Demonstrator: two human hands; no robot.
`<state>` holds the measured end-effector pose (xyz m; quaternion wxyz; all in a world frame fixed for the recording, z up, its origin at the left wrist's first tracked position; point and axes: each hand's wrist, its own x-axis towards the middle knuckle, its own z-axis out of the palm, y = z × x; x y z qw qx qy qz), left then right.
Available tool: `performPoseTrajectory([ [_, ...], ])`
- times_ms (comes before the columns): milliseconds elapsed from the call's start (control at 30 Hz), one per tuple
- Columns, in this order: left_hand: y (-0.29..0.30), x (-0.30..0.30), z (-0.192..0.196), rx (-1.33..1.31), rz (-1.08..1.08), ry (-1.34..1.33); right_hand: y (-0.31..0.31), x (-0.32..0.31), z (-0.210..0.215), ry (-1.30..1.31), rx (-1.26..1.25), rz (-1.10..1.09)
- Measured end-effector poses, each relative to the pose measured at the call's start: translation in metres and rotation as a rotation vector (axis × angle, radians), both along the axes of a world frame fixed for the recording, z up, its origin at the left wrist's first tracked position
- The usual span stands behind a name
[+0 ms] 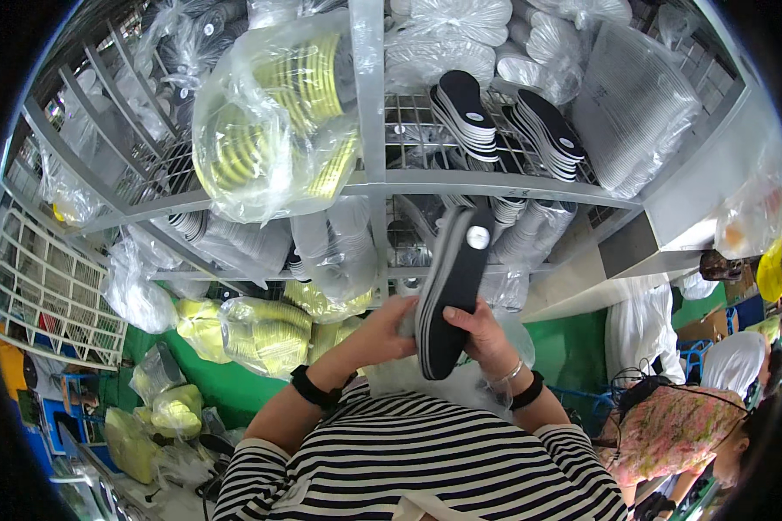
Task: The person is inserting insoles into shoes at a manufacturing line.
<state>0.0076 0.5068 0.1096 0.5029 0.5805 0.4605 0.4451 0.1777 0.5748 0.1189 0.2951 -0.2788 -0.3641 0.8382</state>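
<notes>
Between my two hands I hold a stack of black shoe insoles (457, 291) with pale edges, tilted upright in front of my chest. A round white sticker marks the top insole near its upper end. My left hand (389, 332) grips the stack's left side, its fingers partly hidden behind it. My right hand (487, 337) wraps the right side, thumb lying across the black face. On the wire shelf ahead rest two more piles of insoles, a left pile (465, 117) and a right pile (546, 133), both black on top with white edges.
A large clear bag of yellow insoles (274, 117) hangs over the shelf's front at left. Bagged white insoles (639, 108) stand at the shelf's right end. Yellow bags (265, 337) lie low on the green floor (226, 382). Another person (673, 430) is bent over at the lower right.
</notes>
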Motion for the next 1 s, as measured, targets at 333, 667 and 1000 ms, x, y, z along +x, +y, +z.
performPoseTrajectory([
  [333, -0.010, -0.036, 0.004, -0.301, -0.171, 0.177, 0.019, 0.002, 0.001, 0.326, 0.189, -0.547],
  [667, -0.018, -0.034, -0.018, -0.418, -0.016, -0.740, -0.030, -0.028, -0.008, 0.306, -0.002, -0.235],
  [1000, -0.042, -0.061, -0.008, -0.393, 0.299, -0.805, 0.004, 0.042, 0.029, -0.184, 0.667, -0.153],
])
